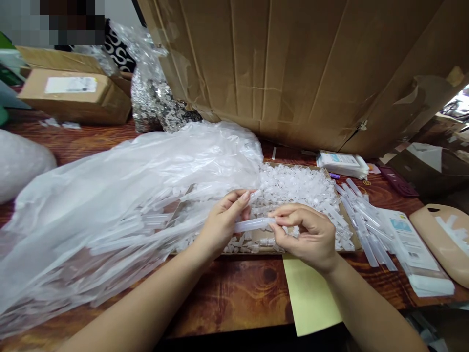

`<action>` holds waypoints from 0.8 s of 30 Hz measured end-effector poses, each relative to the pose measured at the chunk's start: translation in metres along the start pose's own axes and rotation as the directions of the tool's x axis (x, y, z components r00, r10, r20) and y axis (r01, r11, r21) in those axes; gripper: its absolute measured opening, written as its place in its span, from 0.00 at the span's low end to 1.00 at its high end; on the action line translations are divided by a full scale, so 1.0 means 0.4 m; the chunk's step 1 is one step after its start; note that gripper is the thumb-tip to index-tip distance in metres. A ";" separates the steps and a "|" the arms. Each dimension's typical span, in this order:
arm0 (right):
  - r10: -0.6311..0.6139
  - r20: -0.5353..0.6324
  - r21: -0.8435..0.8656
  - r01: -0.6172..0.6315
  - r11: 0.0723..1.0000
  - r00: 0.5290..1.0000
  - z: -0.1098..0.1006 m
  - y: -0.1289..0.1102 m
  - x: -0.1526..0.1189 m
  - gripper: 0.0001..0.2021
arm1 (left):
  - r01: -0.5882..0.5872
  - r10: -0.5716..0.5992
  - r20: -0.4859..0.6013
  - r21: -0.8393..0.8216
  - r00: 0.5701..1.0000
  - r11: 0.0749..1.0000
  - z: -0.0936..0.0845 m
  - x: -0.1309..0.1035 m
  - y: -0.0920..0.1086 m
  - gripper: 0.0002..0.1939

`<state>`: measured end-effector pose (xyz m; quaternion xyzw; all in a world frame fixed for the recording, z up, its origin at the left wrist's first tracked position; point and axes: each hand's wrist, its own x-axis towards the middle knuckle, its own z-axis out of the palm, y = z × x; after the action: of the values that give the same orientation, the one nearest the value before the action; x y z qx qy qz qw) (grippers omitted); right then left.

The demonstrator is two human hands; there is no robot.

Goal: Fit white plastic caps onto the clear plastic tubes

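Observation:
Between my hands is a translucent plastic tube (253, 224), held level above a shallow cardboard tray (234, 253). My left hand (224, 220) is closed around the tube's left end, and another clear piece shows near its fingertips. At the tube's right end, my right hand (306, 234) pinches with thumb and fingers; anything small between those fingertips is hidden. Beneath and beyond the hands, the tray holds a heap of small clear plastic pieces (296, 183). A large clear plastic bag (120, 171) with similar tubes lies over the tray's left side.
Several finished-looking tubes (366, 225) lie right of the tray, beside packaged bags (414, 249) and a beige container (443, 239). A yellow paper (309, 298) hangs at the front edge. Behind stand a tall cardboard sheet (286, 73) and a brown box (76, 95).

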<state>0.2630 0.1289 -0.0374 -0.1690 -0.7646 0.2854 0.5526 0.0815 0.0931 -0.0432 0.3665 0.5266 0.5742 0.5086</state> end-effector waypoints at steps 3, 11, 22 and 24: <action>-0.041 -0.007 -0.032 0.041 0.999 0.999 0.009 -0.012 -0.005 0.09 | 0.040 -0.040 0.008 0.013 0.999 0.999 0.000 -0.009 0.010 0.28; -0.189 -0.009 -0.156 0.185 0.970 0.982 0.021 -0.038 -0.014 0.14 | 0.154 -0.154 0.006 -0.080 0.988 0.985 0.000 -0.014 0.024 0.27; 0.081 0.090 0.076 -0.088 0.993 0.993 0.043 -0.006 -0.028 0.09 | 0.056 -0.058 0.019 0.119 0.998 0.991 -0.032 0.009 0.011 0.24; 0.078 0.111 0.076 -0.086 0.993 0.991 0.044 -0.001 -0.030 0.08 | 0.040 -0.042 0.010 0.197 0.999 0.980 -0.038 0.011 0.006 0.26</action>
<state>0.2505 0.1174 -0.0501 -0.1623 -0.7735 0.3472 0.5048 0.0656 0.0940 -0.0438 0.4081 0.5845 0.5062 0.4854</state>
